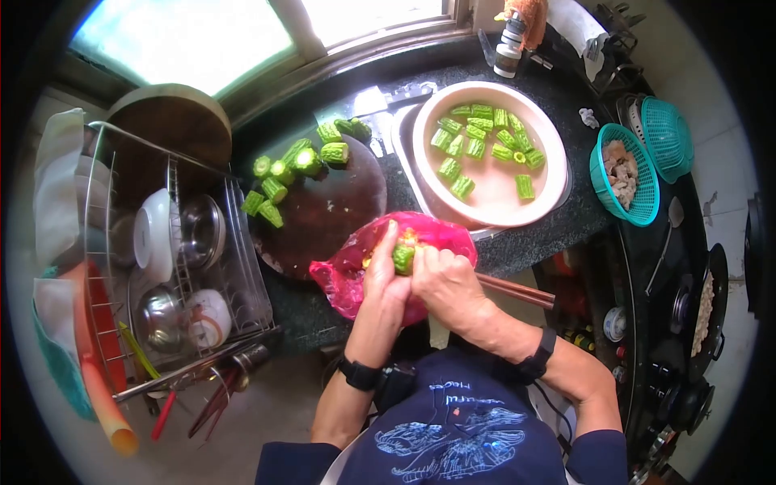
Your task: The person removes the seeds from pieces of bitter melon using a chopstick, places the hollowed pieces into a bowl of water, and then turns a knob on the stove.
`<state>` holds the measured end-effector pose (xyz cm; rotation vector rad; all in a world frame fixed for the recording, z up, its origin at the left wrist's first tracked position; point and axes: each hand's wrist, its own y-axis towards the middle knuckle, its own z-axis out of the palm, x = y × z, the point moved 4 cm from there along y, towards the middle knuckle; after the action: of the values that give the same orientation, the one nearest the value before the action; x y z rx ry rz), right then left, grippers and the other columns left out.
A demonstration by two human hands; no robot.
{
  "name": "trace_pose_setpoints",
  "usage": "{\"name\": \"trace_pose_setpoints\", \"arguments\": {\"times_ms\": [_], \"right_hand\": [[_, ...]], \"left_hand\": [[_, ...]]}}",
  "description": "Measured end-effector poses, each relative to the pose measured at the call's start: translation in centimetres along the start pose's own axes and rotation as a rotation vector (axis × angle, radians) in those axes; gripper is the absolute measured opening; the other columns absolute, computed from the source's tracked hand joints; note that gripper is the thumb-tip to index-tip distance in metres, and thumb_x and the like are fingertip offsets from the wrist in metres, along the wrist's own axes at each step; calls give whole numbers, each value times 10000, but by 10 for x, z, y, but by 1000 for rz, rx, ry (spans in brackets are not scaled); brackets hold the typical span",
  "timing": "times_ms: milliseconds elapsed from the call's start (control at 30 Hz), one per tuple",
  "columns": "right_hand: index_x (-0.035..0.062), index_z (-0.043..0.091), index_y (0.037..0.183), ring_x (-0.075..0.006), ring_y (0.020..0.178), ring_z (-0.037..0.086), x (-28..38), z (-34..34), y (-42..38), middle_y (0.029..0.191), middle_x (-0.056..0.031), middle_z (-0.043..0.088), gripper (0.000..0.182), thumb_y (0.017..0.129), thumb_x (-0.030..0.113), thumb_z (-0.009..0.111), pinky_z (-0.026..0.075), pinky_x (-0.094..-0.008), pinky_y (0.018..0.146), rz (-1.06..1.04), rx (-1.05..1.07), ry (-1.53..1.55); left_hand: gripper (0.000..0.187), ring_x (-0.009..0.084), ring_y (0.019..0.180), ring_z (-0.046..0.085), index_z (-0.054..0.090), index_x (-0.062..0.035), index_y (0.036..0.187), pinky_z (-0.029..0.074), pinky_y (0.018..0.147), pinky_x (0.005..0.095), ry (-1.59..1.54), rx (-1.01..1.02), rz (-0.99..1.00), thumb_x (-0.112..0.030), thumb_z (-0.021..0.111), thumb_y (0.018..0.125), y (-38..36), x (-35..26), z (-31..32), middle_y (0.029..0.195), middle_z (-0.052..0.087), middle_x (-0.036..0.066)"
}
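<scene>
"How are your hands set?"

"Close together in front of my body, so near that I can't tell whether they touch. My left hand [380, 275] has its thumb [391, 234] stretched straight away from me; most of its fingers are hidden. My right hand [446, 284] is curled tight, knuckles up."

"And your arms?"

"My left forearm [333, 411] runs forward and slightly inward. My right forearm [505, 331] slants in from the side, and that elbow [600, 396] is bent, held out wider than my left arm."

"Both wrists?"

"Both lie nearer to me than my knuckles."
</scene>
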<state>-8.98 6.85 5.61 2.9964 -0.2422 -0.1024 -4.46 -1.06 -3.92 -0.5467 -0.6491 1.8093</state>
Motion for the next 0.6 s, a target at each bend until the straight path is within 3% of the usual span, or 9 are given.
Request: {"name": "trace_pose_setpoints", "arguments": {"times_ms": [67,133,267,300,600], "right_hand": [[63,547,727,-150,603,558,-1,-8,1,662,-41,514,87,662,120,557,447,-259,503,12,-1,-23],[57,539,757,-158,594,562,-3,-21,-5,664,-43,518,95,678,107,559,459,-268,508,3,12,4],[36,529,820,-188,631,589,-15,-32,-20,671,-68,524,137,694,74,565,489,-299,544,110,67,154],[34,529,821,-193,633,590,-16,-33,-21,678,-71,527,137,693,66,564,490,-303,546,118,53,188],[28,528,824,-208,626,598,-9,-33,-21,703,-78,541,138,693,60,559,496,-316,548,133,51,299]], "left_hand": [[199,238,828,616,589,-43,956,520,778,387,18,-47,8,-189,639,831,-1,-1,0,909,635,105],[141,241,806,615,586,-39,906,524,765,378,179,-68,202,-140,626,816,-13,-8,-2,892,629,105],[67,231,684,584,562,-59,778,488,705,353,80,-122,192,-112,600,771,-17,-21,-8,742,598,87],[67,176,693,548,542,-55,790,496,688,335,7,-96,195,-23,596,767,-22,-21,-1,724,570,48],[72,153,692,548,532,-39,810,503,672,324,-130,-82,139,-24,589,768,-20,-12,1,734,559,55]]}}
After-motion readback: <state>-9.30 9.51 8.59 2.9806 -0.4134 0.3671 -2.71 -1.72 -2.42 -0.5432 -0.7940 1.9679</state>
